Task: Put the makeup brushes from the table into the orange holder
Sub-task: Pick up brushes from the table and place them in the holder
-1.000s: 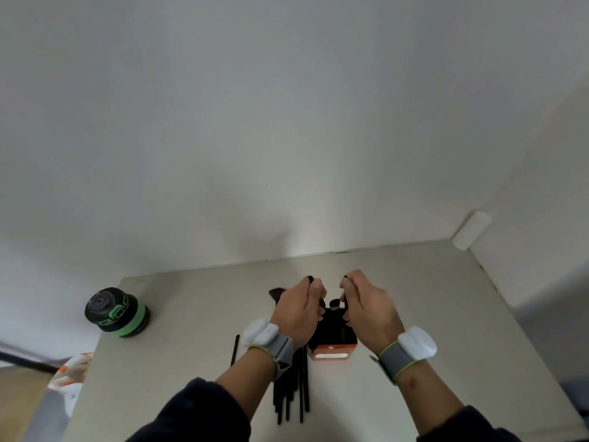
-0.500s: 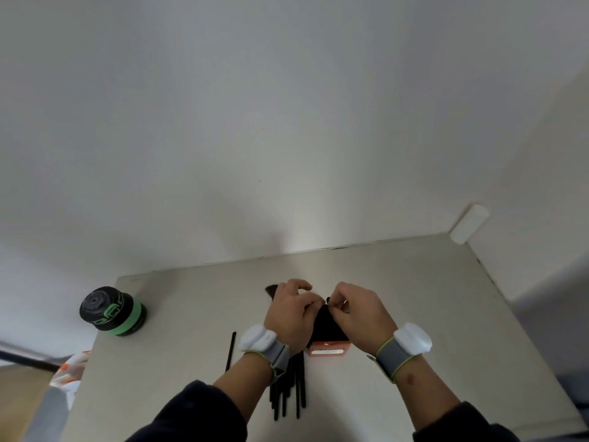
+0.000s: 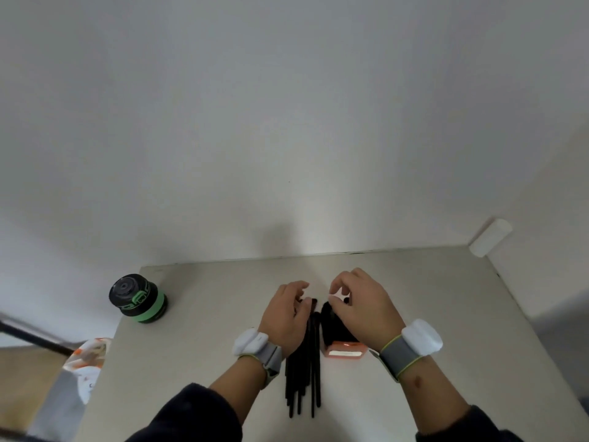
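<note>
At the lower left edge of the frame a white and orange bag (image 3: 87, 358) hangs beside the table (image 3: 446, 314), which fills the lower half of the picture. On the table's upper left corner stands a black and green jar (image 3: 137, 298), well apart from everything else. Just left of centre, the left hand (image 3: 285, 314) lies over the upper ends of a bundle of black makeup brushes (image 3: 302, 371), its fingers curled down onto them; whether they close round a brush I cannot tell. The brush handles lie flat on the table, running down toward the bottom of the frame. Just right of them sits the orange holder (image 3: 345, 349), with dark brush heads showing above its near wall. The right hand (image 3: 363, 304) hovers over the holder, thumb and forefinger brought together at something small and dark, too blurred to name. A white block (image 3: 490, 237) sits at the table's upper right corner.
</note>
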A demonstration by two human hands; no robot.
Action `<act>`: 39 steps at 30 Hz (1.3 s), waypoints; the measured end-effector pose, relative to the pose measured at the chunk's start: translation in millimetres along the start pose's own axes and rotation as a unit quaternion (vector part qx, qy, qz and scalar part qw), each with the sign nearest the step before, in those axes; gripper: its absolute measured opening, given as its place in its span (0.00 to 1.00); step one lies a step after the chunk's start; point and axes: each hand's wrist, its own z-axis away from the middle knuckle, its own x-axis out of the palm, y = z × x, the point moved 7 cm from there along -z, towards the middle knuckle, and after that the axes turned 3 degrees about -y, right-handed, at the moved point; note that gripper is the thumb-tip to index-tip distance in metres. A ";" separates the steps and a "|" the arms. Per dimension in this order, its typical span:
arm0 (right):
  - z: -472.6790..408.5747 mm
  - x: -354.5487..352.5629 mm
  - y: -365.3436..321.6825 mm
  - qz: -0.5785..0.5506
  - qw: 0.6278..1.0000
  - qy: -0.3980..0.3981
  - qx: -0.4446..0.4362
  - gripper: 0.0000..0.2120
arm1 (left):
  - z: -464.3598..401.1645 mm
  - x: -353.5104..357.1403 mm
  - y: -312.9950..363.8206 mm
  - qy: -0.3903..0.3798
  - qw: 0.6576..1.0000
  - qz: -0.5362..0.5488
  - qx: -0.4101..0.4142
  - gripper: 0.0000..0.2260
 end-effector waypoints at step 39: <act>-28.3 227.9 1.4 0.206 0.915 -0.292 0.185 0.18 | 39.7 -18.7 -202.4 -0.205 0.914 -0.190 -0.295 0.12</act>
